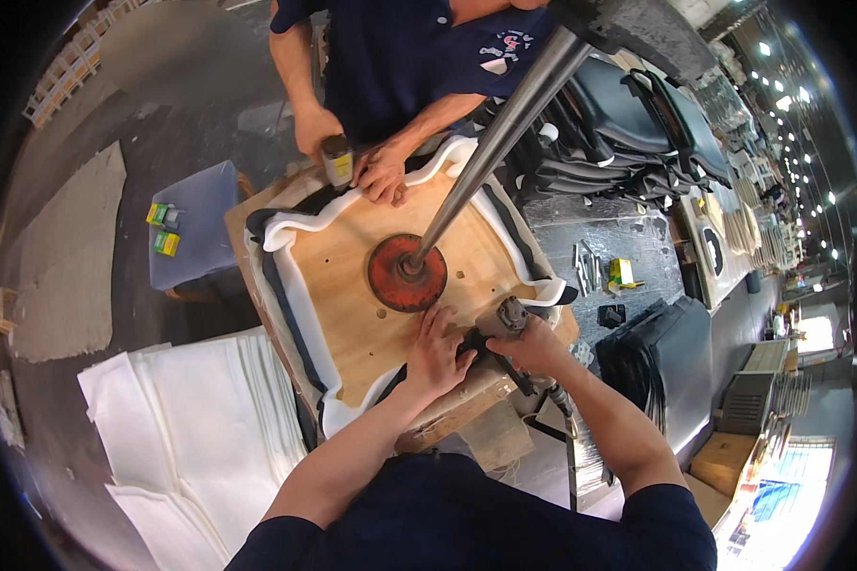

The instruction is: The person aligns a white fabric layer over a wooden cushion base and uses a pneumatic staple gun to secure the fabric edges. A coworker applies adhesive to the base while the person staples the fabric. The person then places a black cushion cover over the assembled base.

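A wooden panel lies under a red round press foot on a slanted metal rod. White padding and a black cover stick out around the panel's edges. My left hand rests at the panel's near edge, fingers stretched onto the wood and thumb apart, beside the black cover. Just right of it, my right hand is closed round a staple gun with a hose fitting below. The gun's nose, near the panel's edge, is partly hidden.
Across the panel, a co-worker's hand presses the far edge; the other holds a second staple gun. Left stand a blue-topped stool with small boxes and stacked white sheets. Black covers pile up at right.
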### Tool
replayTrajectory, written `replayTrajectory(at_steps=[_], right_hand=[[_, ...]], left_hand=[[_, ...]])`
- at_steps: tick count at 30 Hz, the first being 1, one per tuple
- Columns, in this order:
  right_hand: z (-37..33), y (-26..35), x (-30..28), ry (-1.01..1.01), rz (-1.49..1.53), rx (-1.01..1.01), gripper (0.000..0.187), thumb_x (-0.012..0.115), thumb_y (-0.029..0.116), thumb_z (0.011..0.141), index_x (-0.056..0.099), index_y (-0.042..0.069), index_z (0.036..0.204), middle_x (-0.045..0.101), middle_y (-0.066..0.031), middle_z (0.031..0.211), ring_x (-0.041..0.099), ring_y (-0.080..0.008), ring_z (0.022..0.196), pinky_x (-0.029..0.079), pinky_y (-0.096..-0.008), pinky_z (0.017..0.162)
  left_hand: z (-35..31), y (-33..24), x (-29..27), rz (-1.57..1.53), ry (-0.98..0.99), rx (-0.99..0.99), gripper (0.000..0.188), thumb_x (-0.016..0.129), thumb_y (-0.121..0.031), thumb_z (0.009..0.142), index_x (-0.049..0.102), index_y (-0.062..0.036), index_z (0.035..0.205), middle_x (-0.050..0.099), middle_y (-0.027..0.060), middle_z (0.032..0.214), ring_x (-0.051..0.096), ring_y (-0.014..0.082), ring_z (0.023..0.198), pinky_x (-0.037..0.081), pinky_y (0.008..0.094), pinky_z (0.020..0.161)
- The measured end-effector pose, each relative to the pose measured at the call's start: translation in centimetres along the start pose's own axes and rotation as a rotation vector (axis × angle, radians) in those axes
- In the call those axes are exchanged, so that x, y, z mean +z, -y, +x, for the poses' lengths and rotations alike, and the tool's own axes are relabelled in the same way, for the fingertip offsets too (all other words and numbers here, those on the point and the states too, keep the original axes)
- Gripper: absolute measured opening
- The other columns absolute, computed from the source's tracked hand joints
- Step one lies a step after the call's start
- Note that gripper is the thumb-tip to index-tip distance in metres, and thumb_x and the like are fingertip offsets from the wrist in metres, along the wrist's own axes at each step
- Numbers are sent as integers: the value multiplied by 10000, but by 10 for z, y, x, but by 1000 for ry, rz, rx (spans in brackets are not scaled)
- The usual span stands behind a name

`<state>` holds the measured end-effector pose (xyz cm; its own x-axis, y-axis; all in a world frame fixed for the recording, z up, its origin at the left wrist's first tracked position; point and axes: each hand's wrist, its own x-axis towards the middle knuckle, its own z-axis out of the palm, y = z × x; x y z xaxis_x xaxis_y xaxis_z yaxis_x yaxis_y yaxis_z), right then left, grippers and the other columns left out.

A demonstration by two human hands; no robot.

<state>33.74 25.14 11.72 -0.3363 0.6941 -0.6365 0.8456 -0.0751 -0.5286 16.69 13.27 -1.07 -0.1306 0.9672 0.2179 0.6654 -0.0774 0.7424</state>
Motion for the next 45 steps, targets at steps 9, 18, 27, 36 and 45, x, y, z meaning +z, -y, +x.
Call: replayTrajectory(at_steps=[9,18,27,36,45], right_hand=[[-11,-28,5,-2,245,-2,470,903,345,905,720,-18,1141,701,-41,709,651,-141,567,501,-320,528],[-14,-20,14,42,219,66,470,913,335,895,724,-46,1096,749,-89,792,701,-154,620,558,-332,581],[-20,14,17,-46,9,87,496,906,350,903,743,-36,1169,764,-101,823,695,-170,596,570,-353,575],[-35,-27,29,-67,394,-71,301,871,223,961,748,-6,1110,692,-26,738,627,-106,574,497,-312,527],[-38,-17,26,-16,216,4,281,862,238,976,752,-8,1056,689,-11,739,611,-97,575,489,-308,527]], left_hand=[[5,-6,8,23,-62,-53,162,785,-182,889,763,-22,877,552,209,1497,416,452,1510,307,598,1271],[5,-9,9,-41,-88,-90,138,789,-148,862,753,-16,881,565,215,1511,427,434,1509,294,578,1280],[-4,-7,-16,-59,-100,-65,221,860,-225,845,744,-81,965,671,157,1272,574,383,1279,398,543,1104],[-6,-3,-19,70,28,-66,317,909,-360,814,699,-145,914,657,81,1002,586,323,1080,400,510,914],[-5,-3,-13,150,31,-27,306,859,-404,857,747,-120,887,638,73,977,561,326,1097,396,505,922]])
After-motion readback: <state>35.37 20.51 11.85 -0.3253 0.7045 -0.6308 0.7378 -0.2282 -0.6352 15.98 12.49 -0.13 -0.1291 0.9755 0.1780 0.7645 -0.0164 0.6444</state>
